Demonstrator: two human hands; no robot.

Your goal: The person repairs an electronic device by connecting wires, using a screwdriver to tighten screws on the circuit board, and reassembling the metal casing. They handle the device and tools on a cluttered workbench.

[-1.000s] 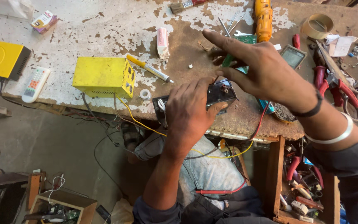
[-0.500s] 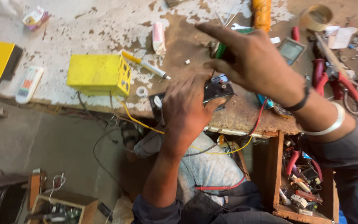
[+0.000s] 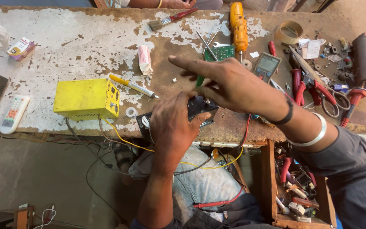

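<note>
peeling workbench [image 3: 77, 46] over concrete floor [image 3: 43, 178]

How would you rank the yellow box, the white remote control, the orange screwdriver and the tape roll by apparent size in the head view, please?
1. yellow box
2. orange screwdriver and white remote control: too alike to rank
3. tape roll

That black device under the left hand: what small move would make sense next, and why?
Probably bring the right hand down onto the black device: the left hand already pins it at the bench edge, while the right hangs above it, fingers spread, holding nothing visible.
</note>
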